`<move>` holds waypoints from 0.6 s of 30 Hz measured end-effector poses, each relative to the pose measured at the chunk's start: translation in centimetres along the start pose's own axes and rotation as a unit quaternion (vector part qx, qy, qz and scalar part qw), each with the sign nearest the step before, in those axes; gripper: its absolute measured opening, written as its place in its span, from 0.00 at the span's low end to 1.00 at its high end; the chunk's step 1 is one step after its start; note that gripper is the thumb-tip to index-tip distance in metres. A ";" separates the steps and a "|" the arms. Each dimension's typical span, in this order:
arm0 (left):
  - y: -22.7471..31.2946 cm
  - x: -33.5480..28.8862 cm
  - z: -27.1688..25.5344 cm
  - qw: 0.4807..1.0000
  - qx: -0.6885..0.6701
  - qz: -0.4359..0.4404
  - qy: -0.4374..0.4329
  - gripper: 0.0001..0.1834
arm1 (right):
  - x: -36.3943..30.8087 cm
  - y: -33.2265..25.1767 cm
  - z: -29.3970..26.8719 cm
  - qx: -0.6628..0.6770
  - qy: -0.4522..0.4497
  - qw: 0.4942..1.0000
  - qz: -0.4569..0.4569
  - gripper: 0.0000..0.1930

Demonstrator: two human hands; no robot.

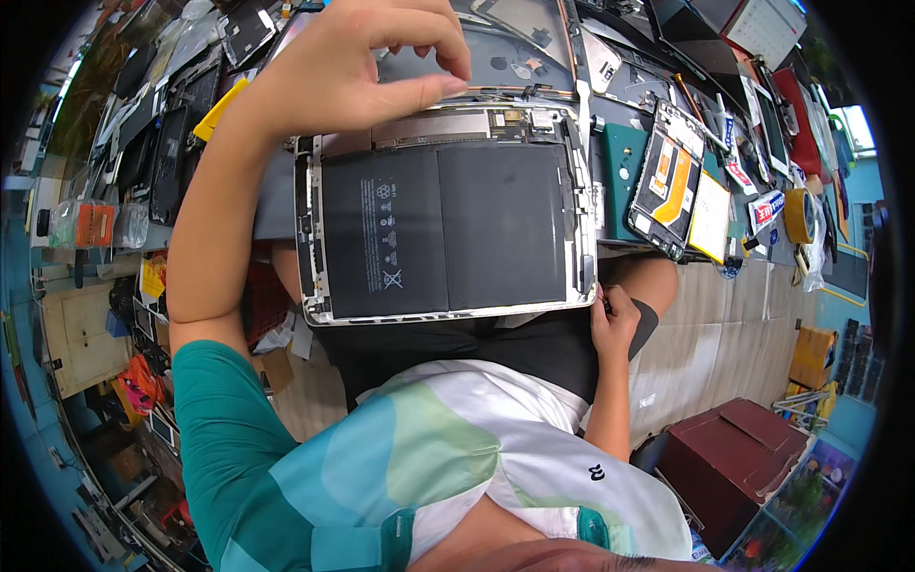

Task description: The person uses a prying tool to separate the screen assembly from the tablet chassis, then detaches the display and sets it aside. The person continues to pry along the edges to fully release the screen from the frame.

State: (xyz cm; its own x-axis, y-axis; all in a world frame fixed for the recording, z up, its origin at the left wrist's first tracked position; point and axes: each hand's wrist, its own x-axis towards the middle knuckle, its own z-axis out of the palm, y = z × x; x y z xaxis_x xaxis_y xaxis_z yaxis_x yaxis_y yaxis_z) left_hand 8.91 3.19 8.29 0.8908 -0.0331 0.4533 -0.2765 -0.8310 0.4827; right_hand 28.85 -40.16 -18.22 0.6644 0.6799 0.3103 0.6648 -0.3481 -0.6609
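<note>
An opened tablet (pixel 504 219) rests tilted between the desk edge and my lap. Its large black two-cell battery and the circuit board along its far edge are exposed. My left hand (pixel 376 67) is raised over that far edge, its fingers curled and the thumb and index tips close together. Anything between those tips is too small to make out. Beside the near right corner, my right hand (pixel 615 317) is closed with its fingers bent against the tablet's edge. Part of its grip is hidden.
Right of the tablet lie a dark green panel (pixel 621 172) and an opened phone (pixel 670 176). Tape (pixel 799 216) and tubes (pixel 765 212) sit farther right. A plastic bottle (pixel 86 224) and stacked device parts (pixel 172 157) fill the left. A maroon box (pixel 734 448) stands on the floor.
</note>
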 end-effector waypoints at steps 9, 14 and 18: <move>2.8 3.5 4.8 0.991 0.118 0.009 -0.060 0.06 | 0.2 -0.1 0.4 0.028 0.005 0.999 0.024 0.15; 3.6 4.9 5.6 0.978 0.187 0.020 -0.095 0.06 | 0.0 0.0 0.1 0.044 0.019 0.999 0.022 0.13; 4.8 5.5 5.7 0.967 0.224 0.034 -0.119 0.06 | -0.1 -0.1 -0.3 0.067 0.026 0.997 0.028 0.12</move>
State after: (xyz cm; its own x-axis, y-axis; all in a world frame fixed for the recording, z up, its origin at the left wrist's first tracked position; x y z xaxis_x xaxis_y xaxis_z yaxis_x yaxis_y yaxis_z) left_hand 14.55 -4.16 8.87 0.9485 -0.1786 0.2617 -0.2011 -0.9776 0.0615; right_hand 28.81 -40.36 -17.98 0.7187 0.6257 0.3034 0.5772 -0.2933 -0.7621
